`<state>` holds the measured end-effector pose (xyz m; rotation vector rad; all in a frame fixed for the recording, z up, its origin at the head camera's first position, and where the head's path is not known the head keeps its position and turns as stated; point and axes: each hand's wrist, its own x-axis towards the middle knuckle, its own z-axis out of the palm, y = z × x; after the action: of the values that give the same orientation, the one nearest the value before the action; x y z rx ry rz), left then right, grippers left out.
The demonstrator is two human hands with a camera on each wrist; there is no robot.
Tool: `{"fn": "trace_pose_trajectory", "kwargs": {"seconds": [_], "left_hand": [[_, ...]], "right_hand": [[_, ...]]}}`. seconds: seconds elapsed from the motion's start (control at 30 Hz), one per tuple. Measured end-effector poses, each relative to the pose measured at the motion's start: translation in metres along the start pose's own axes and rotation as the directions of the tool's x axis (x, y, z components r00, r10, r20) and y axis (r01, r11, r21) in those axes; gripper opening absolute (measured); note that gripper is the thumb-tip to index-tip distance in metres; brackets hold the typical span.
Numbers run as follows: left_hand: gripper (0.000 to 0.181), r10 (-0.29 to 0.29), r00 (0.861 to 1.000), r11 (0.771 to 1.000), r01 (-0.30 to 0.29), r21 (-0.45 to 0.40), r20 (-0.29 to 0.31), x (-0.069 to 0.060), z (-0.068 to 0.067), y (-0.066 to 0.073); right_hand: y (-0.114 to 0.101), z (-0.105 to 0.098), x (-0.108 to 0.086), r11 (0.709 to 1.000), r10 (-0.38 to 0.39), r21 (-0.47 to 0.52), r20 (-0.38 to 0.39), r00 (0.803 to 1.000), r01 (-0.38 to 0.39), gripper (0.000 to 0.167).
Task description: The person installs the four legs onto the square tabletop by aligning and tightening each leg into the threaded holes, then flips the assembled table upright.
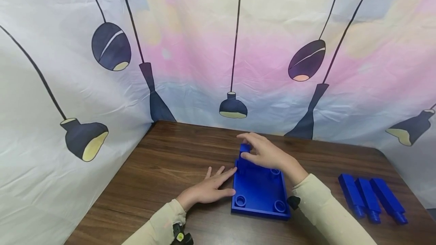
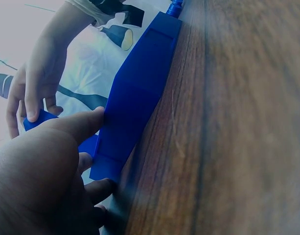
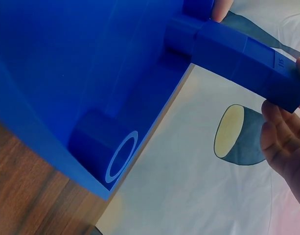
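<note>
A blue square board [image 1: 260, 188] with a raised rim lies on the table, round sockets at its corners. At its far left corner a blue square leg [image 1: 242, 162] stands upright, its lower end at the socket there. My right hand [image 1: 267, 153] grips the leg's upper end between thumb and fingers; the right wrist view shows fingertips about that end of the leg [image 3: 238, 54]. My left hand [image 1: 212, 188] lies spread on the table, its straight fingers and thumb touching the board's left side. The left wrist view shows that side edge-on [image 2: 135, 93].
Three more blue legs [image 1: 351, 194] with threaded ends lie side by side on the wooden table [image 1: 170, 154], to the right. A cloth [image 1: 201, 48] printed with hanging lamps stands behind and beside the table. My right forearm passes over the board's right side.
</note>
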<state>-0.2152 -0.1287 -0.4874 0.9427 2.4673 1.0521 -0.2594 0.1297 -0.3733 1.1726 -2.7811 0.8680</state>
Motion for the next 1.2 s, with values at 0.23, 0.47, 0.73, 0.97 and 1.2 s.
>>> {"fn": "trace_pose_trajectory", "kwargs": {"seconds": [0.23, 0.47, 0.73, 0.97, 1.2], "left_hand": [[0.081, 0.035, 0.999, 0.999, -0.035, -0.003, 0.023, -0.001, -0.003, 0.001], [0.084, 0.044, 0.999, 0.999, -0.044, 0.009, 0.031, -0.001, -0.002, -0.001], [0.083, 0.070, 0.997, 0.997, -0.070, 0.014, -0.017, 0.006, 0.006, -0.020], [0.082, 0.043, 0.999, 0.999, -0.043, 0.014, 0.001, 0.000, 0.001, -0.010], [0.083, 0.033, 0.999, 0.999, -0.033, 0.010, 0.015, 0.002, 0.002, -0.011]], "right_hand": [[-0.001, 0.000, 0.000, 1.000, 0.007, -0.007, -0.051, 0.999, -0.007, 0.059], [-0.004, 0.005, 0.000, 0.999, 0.028, -0.020, -0.071, 0.997, -0.030, 0.059], [-0.007, 0.009, 0.000, 0.998, 0.014, -0.052, -0.112, 0.994, -0.020, 0.051], [-0.009, 0.017, 0.002, 0.997, -0.014, -0.076, -0.155, 0.988, 0.002, 0.037], [-0.009, 0.017, 0.002, 0.997, -0.010, -0.078, -0.163, 0.987, -0.003, 0.036]]}}
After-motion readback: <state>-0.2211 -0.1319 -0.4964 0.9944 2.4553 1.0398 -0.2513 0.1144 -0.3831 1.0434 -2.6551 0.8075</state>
